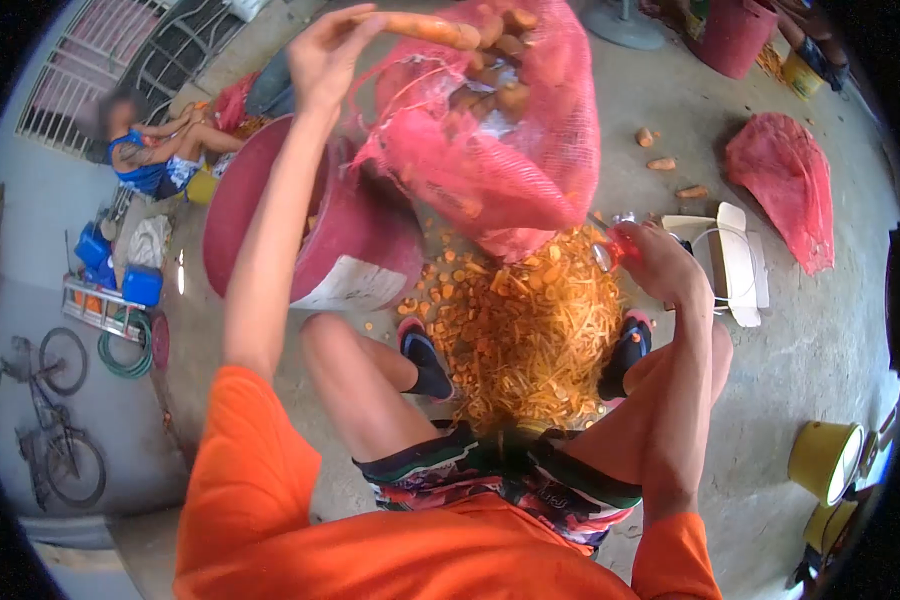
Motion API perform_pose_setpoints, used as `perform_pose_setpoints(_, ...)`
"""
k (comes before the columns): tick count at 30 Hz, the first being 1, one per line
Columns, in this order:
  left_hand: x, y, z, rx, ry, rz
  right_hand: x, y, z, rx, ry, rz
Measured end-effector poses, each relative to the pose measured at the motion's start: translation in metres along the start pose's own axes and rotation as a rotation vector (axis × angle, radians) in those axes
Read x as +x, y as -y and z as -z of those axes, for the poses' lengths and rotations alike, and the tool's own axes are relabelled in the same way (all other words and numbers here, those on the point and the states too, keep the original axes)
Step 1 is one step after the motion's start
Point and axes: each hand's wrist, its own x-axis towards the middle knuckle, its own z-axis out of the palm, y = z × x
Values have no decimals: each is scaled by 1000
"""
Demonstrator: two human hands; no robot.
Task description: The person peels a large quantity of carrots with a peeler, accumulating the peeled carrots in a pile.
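Note:
My left hand (325,62) is raised at the upper middle, its fingers closed round one end of a long carrot (425,28). Beneath that carrot a red mesh sack (555,150) gapes, with several unpeeled carrots (510,48) inside. At the right, my right hand (658,262) is closed on a small red-handled peeler (618,246), partly hidden by the fingers. The peeler is just above a heap of orange peelings (550,340) between my feet. Left of the sack, a large maroon tub (400,245) leans tilted near my left forearm.
Loose carrots (660,164) and another red mesh sack (785,185) lie on the concrete at right. Near my right hand is an open cardboard box (735,265). A yellow bucket (825,462) is at lower right. Another person (160,150) sits at upper left.

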Motion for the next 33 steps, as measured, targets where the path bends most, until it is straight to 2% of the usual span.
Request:
perform_pose_setpoints(2, -51, -40, 6, -490, -273, 323, 2, 10, -1, -4, -11, 96)
perform_pose_setpoints(4, -115, -49, -16, -991, -196, 648, 9, 16, -6, 13, -18, 125)
perform_pose_setpoints(6, -170, -71, -39, -1035, -191, 780, 12, 21, -13, 102, -51, 200)
perform_pose_setpoints(9, -238, -67, -52, -1265, -148, 862, 6, 23, -14, 155, -80, 228)
perform_pose_setpoints(12, -267, -75, -55, -1340, -180, 956, -11, 24, 7, 329, 154, -54)
perform_pose_setpoints(14, -277, -76, -53, -1362, -226, 1016, -11, -36, -3, 448, 21, 190)
perform_pose_setpoints(15, -281, -73, -53, -1438, -203, 1011, -22, -8, 27, 311, 158, -66)
perform_pose_setpoints(16, -285, -72, -52, -1515, -177, 1003, -24, -4, 28, 299, 168, -68)
perform_pose_setpoints(17, -287, -71, -53, -1377, -159, 1040, -24, -1, 31, 541, 124, -22)
perform_pose_setpoints(18, -287, -71, -55, -1389, -163, 1034, -26, 0, 35, 783, 73, 24)
perform_pose_setpoints(19, -286, -72, -58, -1171, -104, 1024, -26, 23, 22, 812, -41, 169)
perform_pose_setpoints(20, -285, -73, -61, -954, -44, 1007, -24, 23, 14, 723, -44, 54)
perform_pose_setpoints(21, -280, -81, -60, -805, 27, 862, -22, 35, 1, 682, -36, 136)
perform_pose_setpoints(22, -281, -82, -64, -817, 35, 859, -20, 53, -12, 643, -26, 215)
perform_pose_setpoints(24, -286, -84, -72, -667, -58, 777, -8, 78, -28, 700, 131, 217)
perform_pose_setpoints(25, -284, -92, -71, -541, -63, 751, 0, 76, -45, 496, -11, 307)
perform_pose_setpoints(26, -285, -94, -72, -549, -59, 754, 7, 75, -60, 287, -146, 394)
perform_pose_setpoints(27, -285, -95, -73, -437, -26, 662, 12, 83, -64, 282, -147, 387)
perform_pose_setpoints(28, -283, -99, -73, -323, 3, 568, 16, 91, -68, 253, -195, 477)
perform_pose_setpoints(29, -281, -104, -72, -342, 14, 607, 19, 98, -71, 223, -243, 566)
perform_pose_setpoints(33, -287, -98, -83, -272, 39, 516, 18, 105, -80, 326, -179, 468)
